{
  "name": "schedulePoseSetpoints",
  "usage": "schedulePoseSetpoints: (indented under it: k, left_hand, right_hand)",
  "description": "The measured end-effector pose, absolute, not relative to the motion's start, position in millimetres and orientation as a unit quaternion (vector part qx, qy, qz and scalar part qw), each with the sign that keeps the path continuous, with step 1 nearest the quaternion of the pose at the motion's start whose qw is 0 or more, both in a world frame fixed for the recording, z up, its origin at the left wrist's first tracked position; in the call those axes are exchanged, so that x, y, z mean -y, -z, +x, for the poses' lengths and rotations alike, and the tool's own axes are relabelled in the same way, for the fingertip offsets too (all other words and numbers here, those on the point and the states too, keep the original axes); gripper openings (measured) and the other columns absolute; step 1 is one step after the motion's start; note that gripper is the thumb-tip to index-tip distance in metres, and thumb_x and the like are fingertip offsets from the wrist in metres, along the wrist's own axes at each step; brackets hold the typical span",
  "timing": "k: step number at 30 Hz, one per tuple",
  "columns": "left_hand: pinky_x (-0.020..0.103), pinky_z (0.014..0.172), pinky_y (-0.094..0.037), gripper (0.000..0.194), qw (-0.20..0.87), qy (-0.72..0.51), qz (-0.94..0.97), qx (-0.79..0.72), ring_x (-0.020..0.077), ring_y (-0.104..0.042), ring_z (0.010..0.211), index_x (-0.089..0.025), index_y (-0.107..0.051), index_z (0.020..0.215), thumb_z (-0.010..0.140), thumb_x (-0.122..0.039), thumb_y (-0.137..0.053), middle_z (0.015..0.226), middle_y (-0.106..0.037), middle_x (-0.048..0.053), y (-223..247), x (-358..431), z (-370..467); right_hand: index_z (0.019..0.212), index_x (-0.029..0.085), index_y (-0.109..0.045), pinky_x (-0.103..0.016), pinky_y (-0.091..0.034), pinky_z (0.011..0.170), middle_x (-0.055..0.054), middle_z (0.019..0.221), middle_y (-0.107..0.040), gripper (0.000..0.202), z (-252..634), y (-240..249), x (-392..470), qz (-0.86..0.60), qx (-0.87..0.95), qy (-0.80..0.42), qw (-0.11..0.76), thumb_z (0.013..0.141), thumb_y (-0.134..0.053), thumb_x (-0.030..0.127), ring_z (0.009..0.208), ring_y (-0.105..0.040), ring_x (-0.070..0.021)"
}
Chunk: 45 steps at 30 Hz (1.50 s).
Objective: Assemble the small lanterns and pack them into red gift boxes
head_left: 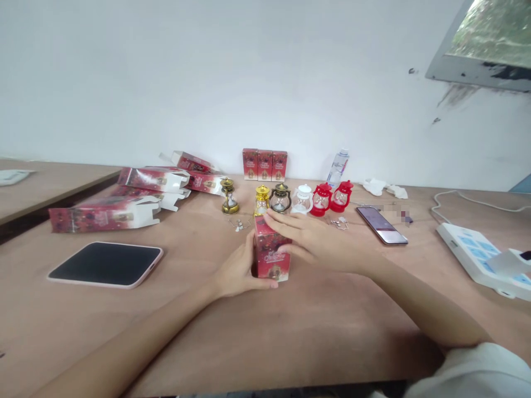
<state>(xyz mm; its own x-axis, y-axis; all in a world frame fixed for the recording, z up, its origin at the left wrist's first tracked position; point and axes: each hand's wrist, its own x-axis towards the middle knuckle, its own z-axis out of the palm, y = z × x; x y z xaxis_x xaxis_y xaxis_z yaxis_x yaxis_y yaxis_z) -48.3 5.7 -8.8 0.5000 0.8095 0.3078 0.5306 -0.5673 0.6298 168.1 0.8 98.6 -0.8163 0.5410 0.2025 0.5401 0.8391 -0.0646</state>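
Note:
A red printed box (271,255) stands upright on the brown table in front of me. My left hand (238,271) grips its left side and lower front, thumb across the bottom edge. Over the top and right side lies my right hand (305,237), its fingers stretched out against the box. Just behind the box stand small lanterns: a gold one (262,198), a dark bronze one (281,198), a white one (302,200) and two red ones (321,199). Another bronze lantern (229,198) is further left.
Flattened red cartons (103,214) lie at the left, behind a dark phone (107,264). Three small boxes (265,165) and a bottle (338,167) stand by the wall. At right are another phone (381,225), tissues (374,186) and a power strip (477,254).

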Motion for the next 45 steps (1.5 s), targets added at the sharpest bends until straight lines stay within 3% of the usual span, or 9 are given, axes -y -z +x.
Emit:
schedulePoseSetpoints:
  k: [6, 15, 18, 24, 31, 37, 40, 42, 45]
  left_hand:
    - [0.056, 0.112, -0.022, 0.091, 0.135, -0.135, 0.911, -0.366, 0.0362, -0.031, 0.137, -0.015, -0.033, 0.141, 0.073, -0.069, -0.058, 0.145, -0.038, 0.019, 8.8, -11.1, -50.7]
    - [0.051, 0.116, -0.007, 0.088, 0.092, -0.074, 0.925, -0.361, 0.0298, -0.011, 0.144, -0.014, -0.020, 0.148, 0.083, -0.071, -0.038, 0.154, -0.015, 0.016, 12.5, -9.0, -49.5]
    - [0.052, 0.116, -0.008, 0.088, 0.097, -0.065, 0.925, -0.360, 0.0303, -0.010, 0.144, -0.012, -0.021, 0.147, 0.083, -0.070, -0.038, 0.154, -0.013, 0.018, 11.2, -8.9, -49.2]
    - [0.055, 0.116, -0.008, 0.091, 0.104, -0.051, 0.924, -0.363, 0.0311, -0.009, 0.144, -0.008, -0.018, 0.147, 0.084, -0.070, -0.037, 0.154, -0.012, 0.019, 7.3, -7.0, -47.9]
    - [0.056, 0.115, -0.009, 0.090, 0.107, -0.061, 0.924, -0.363, 0.0316, -0.009, 0.144, -0.010, -0.019, 0.147, 0.083, -0.069, -0.040, 0.154, -0.012, 0.019, 10.2, -6.1, -48.5]
    - [0.056, 0.116, -0.008, 0.091, 0.115, -0.072, 0.922, -0.363, 0.0315, -0.010, 0.144, -0.010, -0.021, 0.147, 0.082, -0.070, -0.040, 0.154, -0.012, 0.018, 9.8, -7.7, -45.4]
    - [0.055, 0.116, -0.007, 0.092, 0.116, -0.054, 0.922, -0.364, 0.0310, -0.008, 0.144, -0.009, -0.019, 0.147, 0.082, -0.070, -0.040, 0.154, -0.010, 0.018, 8.5, -8.8, -44.1]
    - [0.054, 0.116, -0.006, 0.093, 0.114, -0.046, 0.922, -0.367, 0.0306, -0.008, 0.144, -0.008, -0.019, 0.148, 0.082, -0.071, -0.039, 0.154, -0.010, 0.017, 8.1, -9.0, -43.9]
    - [0.053, 0.116, -0.007, 0.091, 0.111, -0.052, 0.922, -0.368, 0.0302, -0.009, 0.144, -0.010, -0.019, 0.148, 0.083, -0.071, -0.038, 0.155, -0.011, 0.016, 8.2, -8.7, -44.3]
  right_hand:
    - [0.128, 0.025, -0.051, -0.042, -0.055, 0.086, -0.010, 0.127, -0.057, 0.055, 178.7, -110.8, -11.1, -0.302, 0.914, -0.161, 0.217, 0.078, -0.069, 0.034, 0.111, -0.058, -0.0248]
    - [0.114, 0.025, -0.063, -0.039, -0.053, 0.081, -0.008, 0.121, -0.062, 0.055, 251.1, -203.2, -116.7, -0.326, 0.791, -0.147, 0.496, 0.061, -0.079, 0.025, 0.102, -0.062, -0.0242]
    - [0.113, 0.014, -0.062, -0.039, -0.053, 0.083, -0.013, 0.116, -0.063, 0.056, 243.6, -198.1, -176.8, -0.447, 0.751, -0.084, 0.478, 0.060, -0.079, 0.020, 0.101, -0.062, -0.0266]
    - [0.121, 0.009, -0.056, -0.037, -0.050, 0.093, -0.016, 0.128, -0.051, 0.065, 202.9, -152.9, -254.1, -0.647, 0.718, 0.033, 0.252, 0.060, -0.079, 0.008, 0.107, -0.058, -0.0277]
    - [0.122, 0.017, -0.053, -0.044, -0.051, 0.088, -0.008, 0.124, -0.055, 0.034, 179.1, -105.0, -287.3, -0.676, 0.714, 0.008, 0.183, 0.092, -0.055, 0.032, 0.106, -0.058, -0.0222]
    - [0.137, 0.005, -0.033, -0.056, -0.040, 0.099, -0.032, 0.146, -0.020, 0.071, 160.1, -113.2, -271.9, -0.690, 0.695, 0.026, 0.202, 0.075, -0.067, 0.009, 0.128, -0.040, -0.0438]
    - [0.139, 0.006, -0.027, -0.053, -0.035, 0.105, -0.027, 0.149, -0.019, 0.063, 132.3, -129.4, -249.4, -0.642, 0.718, 0.079, 0.258, 0.081, -0.051, 0.004, 0.135, -0.031, -0.0385]
    - [0.131, 0.006, -0.041, -0.049, -0.037, 0.105, -0.023, 0.142, -0.037, 0.057, 106.6, -135.0, -227.7, -0.509, 0.809, 0.101, 0.275, 0.076, -0.051, 0.000, 0.130, -0.039, -0.0340]
    - [0.123, 0.016, -0.053, -0.047, -0.032, 0.108, -0.009, 0.144, -0.045, 0.061, 66.3, -127.6, -190.1, -0.268, 0.944, 0.084, 0.170, 0.066, -0.059, -0.003, 0.130, -0.040, -0.0288]
